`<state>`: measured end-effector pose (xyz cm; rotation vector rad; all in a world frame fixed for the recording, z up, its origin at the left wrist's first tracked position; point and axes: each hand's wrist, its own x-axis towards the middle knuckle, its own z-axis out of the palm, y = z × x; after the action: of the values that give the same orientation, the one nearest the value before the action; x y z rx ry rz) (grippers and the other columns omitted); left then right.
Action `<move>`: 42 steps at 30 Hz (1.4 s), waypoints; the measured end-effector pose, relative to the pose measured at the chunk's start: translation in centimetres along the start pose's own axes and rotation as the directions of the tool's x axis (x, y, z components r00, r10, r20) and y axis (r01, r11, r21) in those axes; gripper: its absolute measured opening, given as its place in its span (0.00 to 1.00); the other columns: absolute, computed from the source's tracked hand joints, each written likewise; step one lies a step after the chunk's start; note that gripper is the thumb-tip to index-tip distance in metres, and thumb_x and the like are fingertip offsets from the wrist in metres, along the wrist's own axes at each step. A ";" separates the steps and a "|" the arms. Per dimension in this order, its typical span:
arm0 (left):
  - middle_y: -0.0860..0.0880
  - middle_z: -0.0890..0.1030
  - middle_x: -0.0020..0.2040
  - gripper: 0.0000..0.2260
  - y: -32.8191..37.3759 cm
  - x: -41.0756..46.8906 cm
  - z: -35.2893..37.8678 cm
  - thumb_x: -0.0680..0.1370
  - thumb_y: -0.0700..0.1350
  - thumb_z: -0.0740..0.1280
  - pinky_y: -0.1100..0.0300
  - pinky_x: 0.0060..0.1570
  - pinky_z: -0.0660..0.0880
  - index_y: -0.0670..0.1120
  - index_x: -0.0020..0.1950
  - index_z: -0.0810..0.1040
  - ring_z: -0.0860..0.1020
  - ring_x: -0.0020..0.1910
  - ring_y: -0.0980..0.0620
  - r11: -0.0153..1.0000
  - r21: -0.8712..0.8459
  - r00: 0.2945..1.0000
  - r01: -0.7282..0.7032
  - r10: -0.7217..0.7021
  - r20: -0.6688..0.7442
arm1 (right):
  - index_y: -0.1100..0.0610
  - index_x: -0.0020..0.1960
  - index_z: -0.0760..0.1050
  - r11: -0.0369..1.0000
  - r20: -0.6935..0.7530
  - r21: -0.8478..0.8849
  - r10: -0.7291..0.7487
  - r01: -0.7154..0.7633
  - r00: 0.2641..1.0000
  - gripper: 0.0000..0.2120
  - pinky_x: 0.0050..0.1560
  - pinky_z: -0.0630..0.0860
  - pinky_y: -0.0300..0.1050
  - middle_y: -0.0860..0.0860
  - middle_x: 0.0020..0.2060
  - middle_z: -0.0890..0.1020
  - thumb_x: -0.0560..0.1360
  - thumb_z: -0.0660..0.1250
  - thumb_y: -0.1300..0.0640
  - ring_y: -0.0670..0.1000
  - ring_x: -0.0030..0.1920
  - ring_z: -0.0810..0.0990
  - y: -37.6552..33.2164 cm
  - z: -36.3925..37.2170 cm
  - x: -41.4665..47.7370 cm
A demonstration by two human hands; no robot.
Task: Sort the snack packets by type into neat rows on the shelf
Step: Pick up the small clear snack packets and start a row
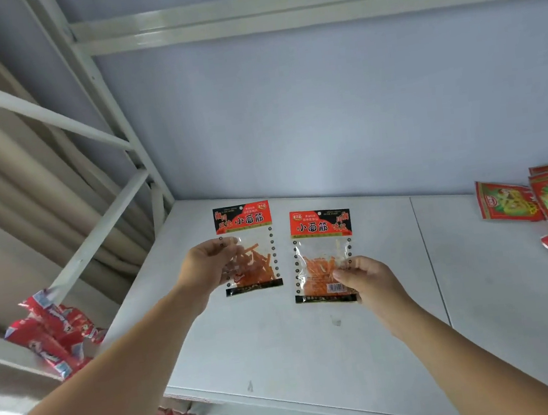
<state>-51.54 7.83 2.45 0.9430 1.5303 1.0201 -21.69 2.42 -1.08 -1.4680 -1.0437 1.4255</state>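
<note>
Holding one snack packet in each hand, the person works at the back left corner of the white shelf [318, 357]. The left hand [209, 267] has its fingers curled over the left side of the left packet [258, 261], covering part of the clear window. The right hand [366, 280] pinches the lower right corner of the right packet [320, 246] between thumb and fingertips, beside the barcode.

Both packets are of one type: red and black printed header, clear window, orange strips inside, black band along the bottom. They sit side by side, apart, headers toward the back wall [323, 115]; the left packet lies nearer the back edge. Whether either rests fully on the shelf or is slightly lifted cannot be told.

At the right edge of the shelf lies a loose cluster of red and green packets [506, 203], overlapping and well apart from the two held. Beyond the left edge, on a lower ledge, sits a heap of red packets [53, 331].
</note>
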 end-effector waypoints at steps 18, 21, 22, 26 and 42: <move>0.53 0.88 0.46 0.05 2.6 8.5 -3.4 0.79 0.44 0.72 0.62 0.39 0.82 0.51 0.54 0.84 0.87 0.43 0.54 0.996 0.083 0.997 -0.028 0.033 -0.063 | 0.54 0.48 0.83 0.996 0.047 -0.075 0.046 -0.043 0.998 0.03 0.45 0.78 0.44 0.47 0.42 0.88 0.75 0.74 0.56 0.46 0.43 0.86 0.0 7.1 6.4; 0.52 0.88 0.46 0.04 3.1 10.7 -5.3 0.78 0.45 0.74 0.60 0.41 0.83 0.50 0.52 0.84 0.87 0.44 0.53 0.997 0.070 0.999 -0.018 0.020 -0.032 | 0.53 0.46 0.83 0.995 0.017 -0.078 0.058 -0.056 0.998 0.02 0.39 0.73 0.40 0.45 0.40 0.87 0.75 0.74 0.55 0.40 0.38 0.84 -0.2 10.0 7.1; 0.51 0.88 0.46 0.04 3.2 11.6 -6.2 0.78 0.45 0.74 0.58 0.43 0.83 0.50 0.52 0.85 0.87 0.45 0.52 0.997 0.078 1.000 -0.018 0.020 -0.019 | 0.53 0.46 0.83 0.994 0.009 -0.085 0.066 -0.065 0.998 0.02 0.39 0.72 0.39 0.44 0.40 0.87 0.75 0.74 0.55 0.38 0.37 0.83 -0.4 11.3 7.4; 0.58 0.87 0.43 0.02 3.1 15.6 -9.5 0.80 0.47 0.71 0.58 0.46 0.83 0.54 0.50 0.84 0.86 0.45 0.57 0.987 0.160 1.000 -0.020 0.018 0.016 | 0.53 0.46 0.82 0.993 -0.041 -0.083 0.076 -0.079 0.996 0.03 0.40 0.72 0.41 0.43 0.39 0.87 0.75 0.75 0.54 0.40 0.38 0.83 -1.1 16.4 9.3; 0.44 0.82 0.60 0.11 1.8 26.7 -12.9 0.86 0.49 0.61 0.43 0.61 0.80 0.51 0.64 0.80 0.81 0.58 0.43 0.965 0.206 0.986 0.165 -0.166 -0.010 | 0.59 0.47 0.83 0.977 -0.076 -0.010 0.213 -0.214 0.974 0.07 0.38 0.72 0.40 0.45 0.38 0.86 0.73 0.77 0.57 0.42 0.35 0.81 -1.4 26.8 17.3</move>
<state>-68.60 31.56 -2.89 0.9414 1.7021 0.7484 -48.22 19.50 -5.91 -1.6749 -0.8757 1.5001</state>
